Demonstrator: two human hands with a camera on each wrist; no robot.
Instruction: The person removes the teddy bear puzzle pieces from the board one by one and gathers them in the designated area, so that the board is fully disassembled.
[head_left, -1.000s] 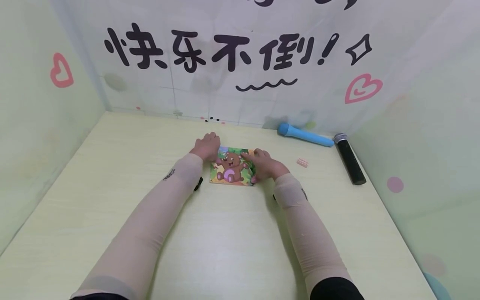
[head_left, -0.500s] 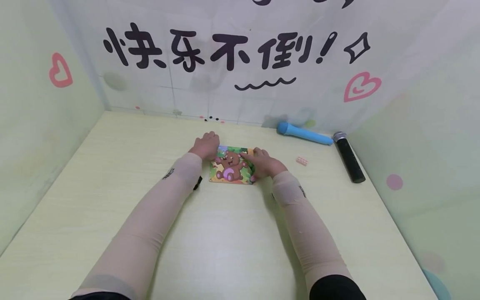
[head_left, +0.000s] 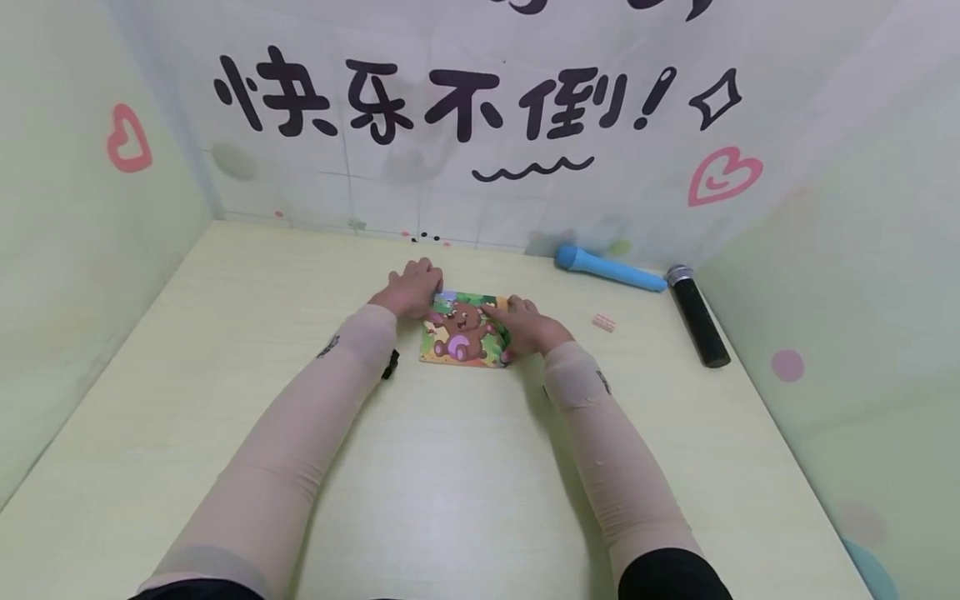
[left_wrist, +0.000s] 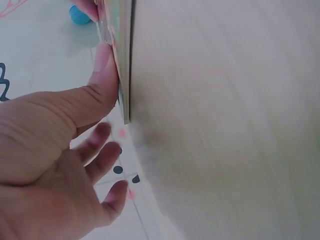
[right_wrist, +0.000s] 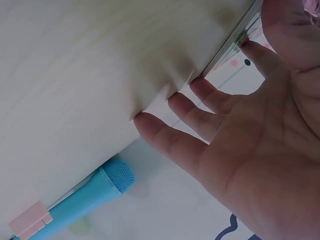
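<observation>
A thin, flat picture board with a cartoon brown bear lies on the table in the head view. At its left edge is my left hand. The left wrist view shows the thumb pressing on the board's face near the edge, with the other fingers apart from it. My right hand rests over the board's right side. In the right wrist view its index finger touches the board's edge, while the other fingertips rest on the table. The right hand covers part of the board's right side.
Against the back wall lies a blue microphone. A black microphone with a silver head lies by the right wall. Between them and my right hand sits a small pink block. Printed cloth walls enclose the table's back and sides.
My left hand has shifted slightly left and away from me, and its fingers have spread a little at the board's top left corner. The right hand and the board stay in place.
</observation>
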